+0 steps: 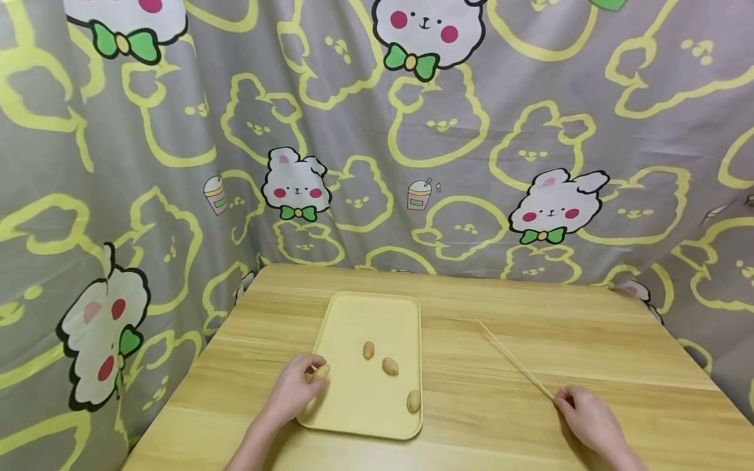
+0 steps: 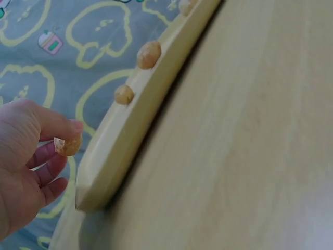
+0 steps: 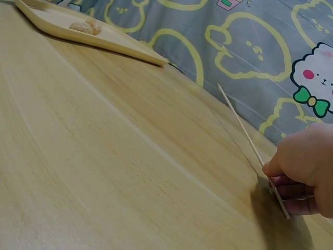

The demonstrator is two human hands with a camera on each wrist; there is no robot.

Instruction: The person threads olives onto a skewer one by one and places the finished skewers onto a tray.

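Note:
My left hand (image 1: 292, 390) is over the left edge of a pale yellow tray (image 1: 353, 412). It pinches a small, rough, light-brown nut-like piece (image 2: 67, 146), which has a whitish patch at one end. Three similar oval pieces lie on the tray: one near the middle (image 1: 368, 350), another just right of it (image 1: 390, 366), and a third against the right rim (image 1: 413, 400). To the right of the tray, my right hand (image 1: 592, 418) grips a thin wooden skewer (image 1: 512, 358) near its close end. The skewer slants away to the left, its far tip raised in the right wrist view.
Tray and hands are over a wood-grain table (image 1: 471, 418). A grey curtain (image 1: 365, 137) printed with yellow outlines and white rabbits hangs behind the table's far edge and along its left side.

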